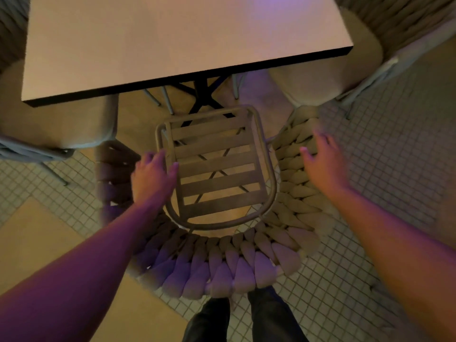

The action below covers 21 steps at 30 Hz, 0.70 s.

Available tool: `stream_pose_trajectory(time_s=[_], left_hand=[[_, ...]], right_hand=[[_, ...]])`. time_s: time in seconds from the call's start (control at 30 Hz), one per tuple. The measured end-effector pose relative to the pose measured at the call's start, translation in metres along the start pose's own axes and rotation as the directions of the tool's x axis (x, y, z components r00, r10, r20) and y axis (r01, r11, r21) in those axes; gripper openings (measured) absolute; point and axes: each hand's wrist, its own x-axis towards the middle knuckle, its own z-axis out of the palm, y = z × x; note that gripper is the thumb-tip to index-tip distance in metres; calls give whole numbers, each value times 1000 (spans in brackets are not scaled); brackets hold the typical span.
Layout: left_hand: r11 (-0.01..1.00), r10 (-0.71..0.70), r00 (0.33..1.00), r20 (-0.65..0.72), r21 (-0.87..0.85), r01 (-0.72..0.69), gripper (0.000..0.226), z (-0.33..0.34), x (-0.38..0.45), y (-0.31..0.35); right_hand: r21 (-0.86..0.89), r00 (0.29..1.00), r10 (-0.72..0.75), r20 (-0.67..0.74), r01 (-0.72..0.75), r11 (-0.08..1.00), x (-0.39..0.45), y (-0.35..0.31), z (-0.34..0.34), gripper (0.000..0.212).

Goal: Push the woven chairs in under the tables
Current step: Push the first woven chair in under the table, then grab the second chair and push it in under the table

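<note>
The head camera looks straight down on a woven chair (pixel 222 262) that stands in front of a square table (pixel 172 40). The chair has a thick braided rope back that curves around in a horseshoe, and a slatted seat (pixel 217 169) in a rounded metal frame, with no cushion on it. The front edge of the seat lies just short of the dark near edge of the table top, so the seat is almost entirely outside the table. Through the slats the black cross base of the table (pixel 202 95) and the floor are visible.

The left hand (pixel 153 176) is over the left side of the chair, with fingers loosely spread and lying against the left rail of the seat frame; it closes around nothing. The right hand (pixel 323 156) is on the right arm of the braided back, fingers wide and flat on the rope, palm down. Whether it presses or only touches, I cannot tell.

Two cushioned chairs are at the sides of the table, one on the left (pixel 61 124) and one on the right (pixel 345 70). The floor is small square tiles (pixel 370 169). At the bottom the person's dark trouser legs (pixel 246 317) stand just behind the chair back.
</note>
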Motion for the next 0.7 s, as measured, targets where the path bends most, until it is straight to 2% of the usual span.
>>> stream_pose_trajectory(time_s=[0.17, 0.33, 0.5, 0.6, 0.7], left_hand=[[980, 185, 967, 178, -110, -167, 56, 34, -34, 100], [966, 246, 916, 317, -156, -205, 60, 61, -70, 174], [979, 183, 926, 329, -148, -141, 54, 87, -98, 266], [973, 147, 932, 330, -220, -75, 45, 110, -115, 333], [961, 132, 932, 337, -273, -38, 46, 129, -128, 394]], right_hand=[[54, 997, -21, 74, 17, 998, -30, 15, -20, 57], [77, 985, 5, 170, -18, 997, -47, 68, -43, 60], [106, 971, -34, 238, 9, 994, -32, 149, -88, 62], [107, 967, -34, 252, 7, 994, -14, 199, -123, 61], [96, 962, -45, 271, 19, 995, 9, 237, -154, 61]])
